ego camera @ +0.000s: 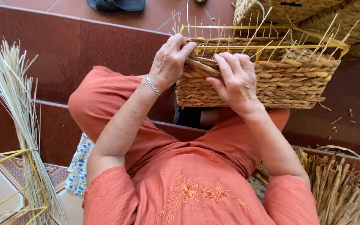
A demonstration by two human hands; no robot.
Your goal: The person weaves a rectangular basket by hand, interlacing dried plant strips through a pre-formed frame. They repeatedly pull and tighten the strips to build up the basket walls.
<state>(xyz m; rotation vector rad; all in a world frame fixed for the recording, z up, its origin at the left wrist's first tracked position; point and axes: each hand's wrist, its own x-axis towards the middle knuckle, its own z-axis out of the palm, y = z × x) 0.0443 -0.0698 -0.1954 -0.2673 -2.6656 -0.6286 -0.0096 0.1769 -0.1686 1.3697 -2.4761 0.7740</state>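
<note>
Orange blouse (196, 187); both hands (169, 62) grip unfinished woven basket (288, 79).

The half-woven basket (280, 81) is tan and straw-brown, its thick twisted strands laid in even horizontal rows like braids. Pale cream stakes (271, 46) stand up from it, and a bright yellow wire frame (271, 47) runs round its rim. The person's tunic (196, 187) and trousers (105, 100) are plain terracotta orange, the tunic front stitched with a flower motif in lighter orange and gold. A silver bracelet (152, 86) circles the left wrist. The cushion (78, 168) is white with small blue and yellow flowers. The steps (63, 50) are dark red-brown tile. A reed bundle (19, 108) is pale greenish cream; another yellow frame (15, 183) stands beside it. The dried stalks (342, 191) are dull brown, the sandal (115, 5) black.
</note>
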